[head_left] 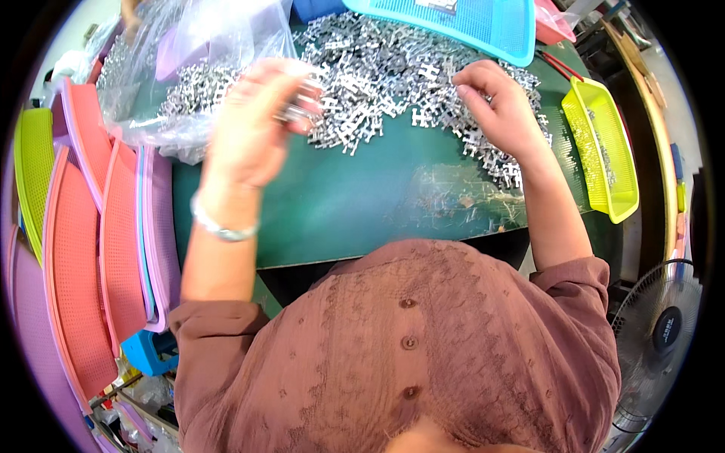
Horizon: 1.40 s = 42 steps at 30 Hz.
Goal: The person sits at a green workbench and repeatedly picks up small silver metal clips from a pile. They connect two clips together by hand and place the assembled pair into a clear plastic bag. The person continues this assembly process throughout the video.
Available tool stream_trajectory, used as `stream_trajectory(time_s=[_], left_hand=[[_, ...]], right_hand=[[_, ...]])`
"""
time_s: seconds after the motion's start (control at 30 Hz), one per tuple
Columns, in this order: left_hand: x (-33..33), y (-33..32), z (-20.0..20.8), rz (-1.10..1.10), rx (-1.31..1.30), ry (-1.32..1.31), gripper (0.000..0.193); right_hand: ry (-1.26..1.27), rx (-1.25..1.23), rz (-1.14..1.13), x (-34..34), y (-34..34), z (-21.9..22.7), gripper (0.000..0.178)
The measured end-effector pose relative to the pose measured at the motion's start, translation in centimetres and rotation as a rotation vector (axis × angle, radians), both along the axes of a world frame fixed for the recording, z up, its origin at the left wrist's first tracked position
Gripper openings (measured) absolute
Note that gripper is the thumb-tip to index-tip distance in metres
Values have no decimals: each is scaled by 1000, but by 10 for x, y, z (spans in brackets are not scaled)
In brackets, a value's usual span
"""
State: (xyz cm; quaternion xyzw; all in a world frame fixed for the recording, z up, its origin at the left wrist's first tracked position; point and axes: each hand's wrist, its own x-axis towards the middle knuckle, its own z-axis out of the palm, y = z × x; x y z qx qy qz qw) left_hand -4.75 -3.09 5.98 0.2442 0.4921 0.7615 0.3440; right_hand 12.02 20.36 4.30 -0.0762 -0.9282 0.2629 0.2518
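Note:
A heap of small silvery H-shaped metal pieces (355, 90) covers the far part of the green table (340, 196). My left hand (257, 121), blurred and wearing a pale bangle at the wrist, is closed round several of these metal pieces, whose ends show at its fingers. It is raised beside a clear plastic bag (143, 121) with more of the same pieces. Over the right part of the heap, my right hand (498, 106) has its fingers curled in and thumb against them; whatever lies between the fingertips is hidden.
Stacked colourful plastic baskets (72, 279) stand at the left. A blue basket (483, 30) lies beyond the heap. On the right, a yellow-green basket (623, 174) holds a few small pieces, with a red-handled tool (559, 64) beside it. A fan (661, 332) stands lower right.

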Motion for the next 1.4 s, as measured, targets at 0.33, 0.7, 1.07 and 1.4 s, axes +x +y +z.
stream_trajectory(time_s=[0.33, 0.7, 1.07, 1.4], left_hand=[[-102, -40, 31, 797, -866, 1429, 19], [11, 33, -54, 320, -518, 1500, 35], [20, 62, -88, 343, -540, 1307, 44], [68, 59, -80, 180, -392, 1222, 43]], right_hand=[[12, 323, -187, -5, 35, -36, 33], [3, 243, -129, -7, 25, -42, 48], [84, 175, -53, -1, 5, -44, 41], [105, -17, 90, 1, -22, -38, 37]])
